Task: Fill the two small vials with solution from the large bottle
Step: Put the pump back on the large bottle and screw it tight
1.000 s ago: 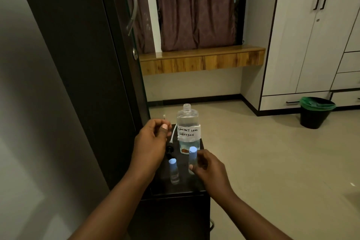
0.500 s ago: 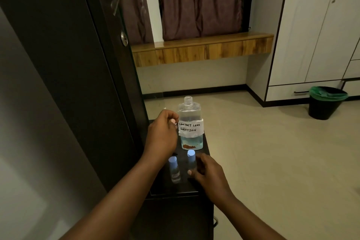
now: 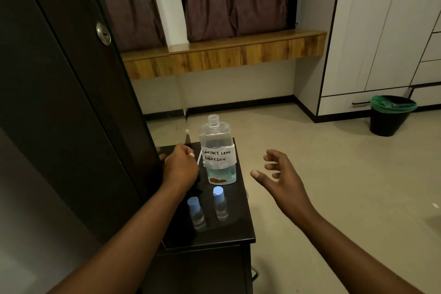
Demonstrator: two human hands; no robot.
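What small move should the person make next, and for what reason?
Probably bring the free right hand to the nearer vial and take off its blue cap. Both vials are capped, the large bottle already stands open, and the left hand seems occupied.

two bare forearms in view, no sleeves down to frame edge. no watch, no bracelet, no rings visible on either. left hand (image 3: pixel 181 167) seen from back, knuckles up; one pale, short-trimmed nail showing at top nr index side. right hand (image 3: pixel 281 179) seen from thumb side, short nails, thumb nail faintly lighter at tip. no gloves, no tape or marks on wrists. lighting dim, finer detail not readable.
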